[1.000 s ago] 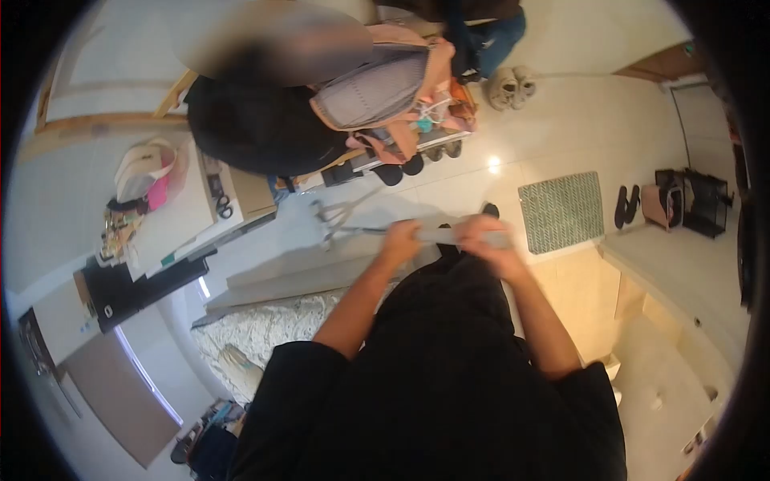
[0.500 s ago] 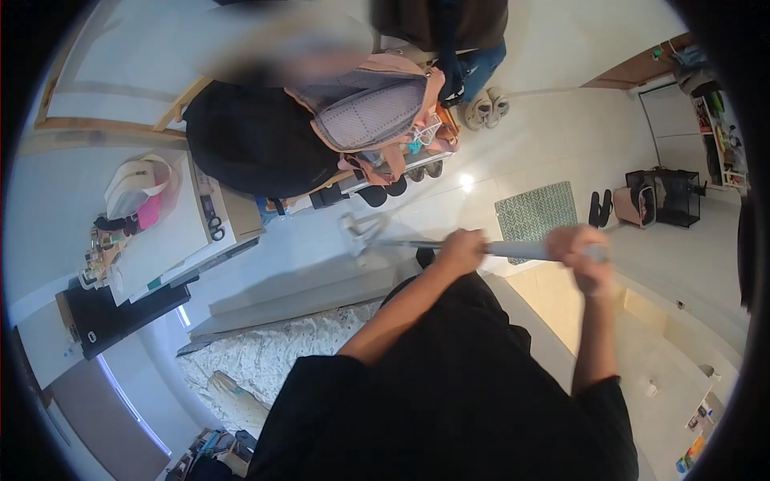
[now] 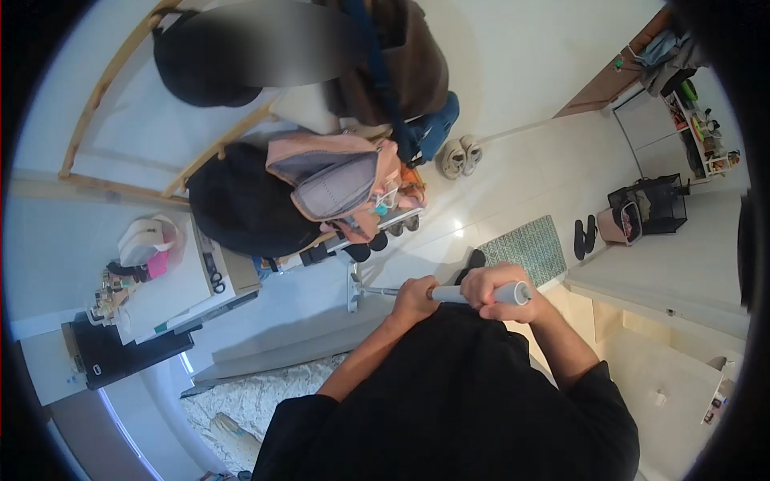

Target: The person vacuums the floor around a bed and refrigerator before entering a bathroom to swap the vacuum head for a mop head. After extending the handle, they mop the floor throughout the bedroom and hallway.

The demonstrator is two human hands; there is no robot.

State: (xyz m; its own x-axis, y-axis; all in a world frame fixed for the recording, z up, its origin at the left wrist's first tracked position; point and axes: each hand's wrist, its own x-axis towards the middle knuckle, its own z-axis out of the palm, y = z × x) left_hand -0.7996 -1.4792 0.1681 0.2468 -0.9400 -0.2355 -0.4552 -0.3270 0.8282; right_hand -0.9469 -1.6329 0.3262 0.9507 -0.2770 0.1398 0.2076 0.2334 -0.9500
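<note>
A long-handled mop (image 3: 449, 294) with a pale grip and a metal pole slants across in front of my body. My left hand (image 3: 413, 301) is wrapped round the pole, lower down. Nearer the end of the handle, my right hand (image 3: 496, 289) is closed round the thick grip. The narrow white head of the mop (image 3: 353, 287) rests on the floor, beside the shoes under the rack. Its underside is hidden.
A patterned mat (image 3: 525, 252) and black slippers (image 3: 585, 237) lie to the right. A rack with a pink bag (image 3: 333, 176) and black bag (image 3: 245, 200) stands ahead. The bed (image 3: 241, 409) is at lower left, a white drawer unit (image 3: 172, 301) at left.
Both hands have drawn closer together and nearer my body's middle, the right one moving left. The mop head has shifted lower and now looks narrower. My view has tilted.
</note>
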